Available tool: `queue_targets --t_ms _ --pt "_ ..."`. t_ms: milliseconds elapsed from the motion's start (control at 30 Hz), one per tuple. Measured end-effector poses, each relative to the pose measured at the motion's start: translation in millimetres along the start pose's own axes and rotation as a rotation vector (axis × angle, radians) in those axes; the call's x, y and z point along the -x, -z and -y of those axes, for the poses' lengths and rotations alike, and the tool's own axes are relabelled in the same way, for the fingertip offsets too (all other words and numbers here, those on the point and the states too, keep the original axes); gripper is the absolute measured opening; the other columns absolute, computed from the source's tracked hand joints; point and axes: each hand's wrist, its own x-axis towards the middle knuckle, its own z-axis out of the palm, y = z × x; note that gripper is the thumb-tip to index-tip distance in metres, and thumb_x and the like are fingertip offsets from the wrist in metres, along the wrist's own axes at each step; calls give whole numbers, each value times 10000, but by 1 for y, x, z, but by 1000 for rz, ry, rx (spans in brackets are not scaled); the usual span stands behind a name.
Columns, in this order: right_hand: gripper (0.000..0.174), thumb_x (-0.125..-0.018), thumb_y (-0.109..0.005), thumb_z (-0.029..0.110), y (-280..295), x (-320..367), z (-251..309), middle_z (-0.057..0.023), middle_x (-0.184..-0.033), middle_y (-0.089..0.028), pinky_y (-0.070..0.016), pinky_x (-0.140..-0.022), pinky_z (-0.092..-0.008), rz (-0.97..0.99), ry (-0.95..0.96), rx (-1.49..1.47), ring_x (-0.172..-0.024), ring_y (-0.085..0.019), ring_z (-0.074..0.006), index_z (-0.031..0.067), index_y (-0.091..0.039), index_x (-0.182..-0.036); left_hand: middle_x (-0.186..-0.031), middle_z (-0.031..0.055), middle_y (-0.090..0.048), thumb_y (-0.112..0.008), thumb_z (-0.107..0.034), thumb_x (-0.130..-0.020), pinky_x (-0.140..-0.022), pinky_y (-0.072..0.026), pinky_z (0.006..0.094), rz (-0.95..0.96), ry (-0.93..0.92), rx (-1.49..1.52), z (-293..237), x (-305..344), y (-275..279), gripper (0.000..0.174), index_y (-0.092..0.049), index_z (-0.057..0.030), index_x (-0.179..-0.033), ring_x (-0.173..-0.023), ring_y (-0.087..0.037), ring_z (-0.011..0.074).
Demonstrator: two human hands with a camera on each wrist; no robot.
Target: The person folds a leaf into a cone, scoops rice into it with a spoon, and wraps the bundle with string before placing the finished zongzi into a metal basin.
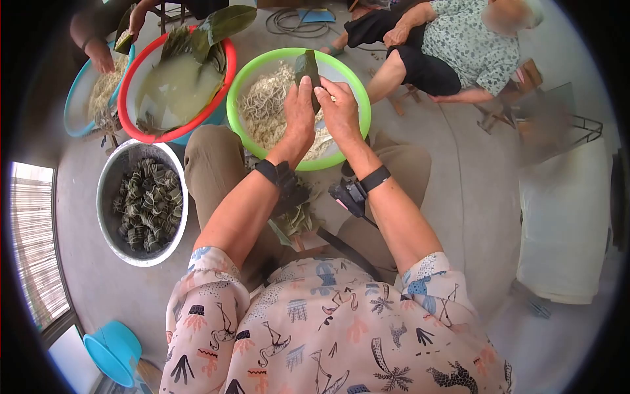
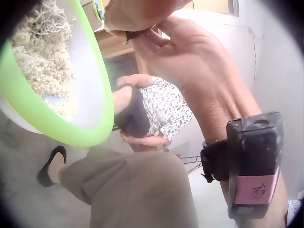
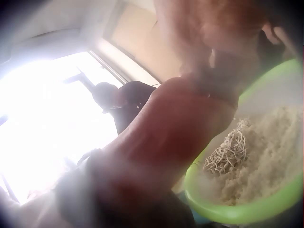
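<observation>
Over the green-rimmed basin (image 1: pixel 363 98), my left hand (image 1: pixel 300 115) and right hand (image 1: pixel 339 110) hold a folded green leaf (image 1: pixel 306 65) between them. Its tip points away from me, and my thumbs lie along its near side. Whatever is inside the leaf is hidden. Below the hands, the basin contains pale rice grains (image 1: pixel 259 125) and a tangle of thin white strings (image 3: pixel 228 154). In the left wrist view the hands meet beside the basin's rim, with only a dark bit of leaf showing.
Left of my knee stands a metal pot (image 1: pixel 105 230) full of tied leaf dumplings (image 1: pixel 149 203). A red-rimmed basin (image 1: pixel 233 56) contains cloudy water and leaves. Another person's hand (image 1: pixel 100 56) reaches into a blue basin (image 1: pixel 71 125). A seated person (image 1: pixel 466 46) is at back right.
</observation>
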Motion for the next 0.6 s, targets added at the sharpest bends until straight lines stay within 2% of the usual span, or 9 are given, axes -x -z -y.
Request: queue_targets --t_ms 133,300,433,467,600 --pt "331 -871 -622 136 -2 1 -3 -150 -1049 -604 -478 -829 -330 15 -80 -109 -942 -602 -255 -9 -628 -1168 -825 -18 -534 -442 -362 -1007 -604 -366 250 -18 -4 83 1 1 -4 342 -580 -49 -990 -707 -449 71" --pt "343 -871 -609 128 -2 -1 -3 -145 -1030 -624 -473 -839 -322 11 -163 -245 -947 -609 -233 -23 -617 -1180 -824 -23 -525 -429 -358 -1010 -608 -360 239 66 -38 -86 3 -2 7 343 -583 -53 -996 -713 -441 64" --pt "350 -870 -594 117 0 -4 0 -143 -1039 -639 -469 -848 -315 59 -225 -328 -959 -614 -228 -28 -610 -1189 -807 -25 -515 -436 -364 -1004 -598 -352 238 4 -97 -141 4 -7 2 352 -593 -53 -960 -701 -432 60" --pt "353 -872 -588 117 -1 -5 -1 -144 -1055 -642 -467 -855 -311 48 -231 -368 -970 -615 -224 -32 -606 -1191 -823 -17 -529 -437 -371 -1003 -610 -369 244 -11 -39 -143 5 -4 3 370 -602 -42 -972 -711 -447 70" --pt "348 -880 -586 106 -1 0 -6 -135 -1103 -642 -473 -858 -292 29 -265 -462 -986 -617 -187 -50 -599 -1190 -853 3 -555 -436 -378 -1002 -644 -400 252 39 -58 -99 2 -1 3 388 -607 -30 -1015 -735 -477 81"
